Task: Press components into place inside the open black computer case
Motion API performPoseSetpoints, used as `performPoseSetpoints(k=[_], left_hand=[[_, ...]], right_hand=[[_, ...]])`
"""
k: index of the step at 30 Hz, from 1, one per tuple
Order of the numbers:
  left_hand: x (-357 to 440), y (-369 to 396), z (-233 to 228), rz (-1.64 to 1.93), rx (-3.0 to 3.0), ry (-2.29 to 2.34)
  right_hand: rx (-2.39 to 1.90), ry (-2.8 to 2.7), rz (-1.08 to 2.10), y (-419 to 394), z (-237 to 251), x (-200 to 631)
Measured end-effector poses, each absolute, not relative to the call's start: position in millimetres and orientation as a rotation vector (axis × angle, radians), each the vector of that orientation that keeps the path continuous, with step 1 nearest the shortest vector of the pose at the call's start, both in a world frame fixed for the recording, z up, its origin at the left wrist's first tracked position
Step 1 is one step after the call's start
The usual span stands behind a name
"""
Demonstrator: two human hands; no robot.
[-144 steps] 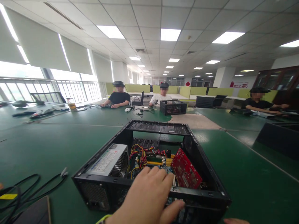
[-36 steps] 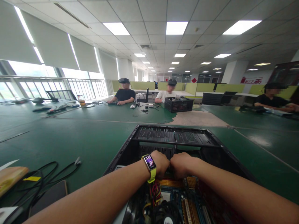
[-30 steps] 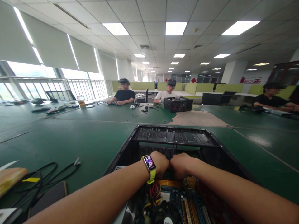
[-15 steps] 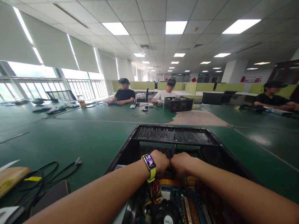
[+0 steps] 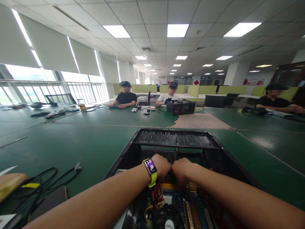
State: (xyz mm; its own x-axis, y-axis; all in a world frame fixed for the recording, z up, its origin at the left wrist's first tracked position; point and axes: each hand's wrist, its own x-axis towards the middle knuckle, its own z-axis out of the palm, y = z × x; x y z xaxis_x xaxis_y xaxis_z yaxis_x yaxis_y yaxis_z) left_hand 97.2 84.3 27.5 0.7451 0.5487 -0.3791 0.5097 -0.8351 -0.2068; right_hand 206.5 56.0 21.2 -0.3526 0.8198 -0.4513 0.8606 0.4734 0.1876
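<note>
An open black computer case (image 5: 175, 146) lies in front of me on the green table. My left hand (image 5: 161, 167), with a watch (image 5: 151, 167) on its wrist, is inside the case, fingers curled closed. Close beside it, knuckles nearly touching, is my right hand (image 5: 182, 170), also closed. Whatever lies in the fingers is hidden beneath both hands. Nearer to me are a gold-coloured heatsink (image 5: 166, 185), a bundle of red, yellow and black wires (image 5: 157, 195), a black cooling fan (image 5: 162, 213) with an AMD label, and gold-coloured memory sticks (image 5: 189, 213).
Black cables (image 5: 57, 178), a dark flat object (image 5: 51, 200) and a yellowish object (image 5: 11, 184) lie on the left of the table (image 5: 78, 143). Another computer case (image 5: 181, 107) stands across the table before a seated person. Two other people sit farther left and right.
The view has shifted slightly. My two hands stay closed and together over the same spot in the case. Across the table, something dark blue now shows by the person behind the other case.
</note>
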Motion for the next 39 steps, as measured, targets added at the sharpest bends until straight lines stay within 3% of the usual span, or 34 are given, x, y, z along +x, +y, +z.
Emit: performPoseSetpoints(k=[39], left_hand=[[105, 98, 36, 0.937, -2.768, -0.971]], right_hand=[[1.394, 2.276, -0.124, 71, 17, 218]])
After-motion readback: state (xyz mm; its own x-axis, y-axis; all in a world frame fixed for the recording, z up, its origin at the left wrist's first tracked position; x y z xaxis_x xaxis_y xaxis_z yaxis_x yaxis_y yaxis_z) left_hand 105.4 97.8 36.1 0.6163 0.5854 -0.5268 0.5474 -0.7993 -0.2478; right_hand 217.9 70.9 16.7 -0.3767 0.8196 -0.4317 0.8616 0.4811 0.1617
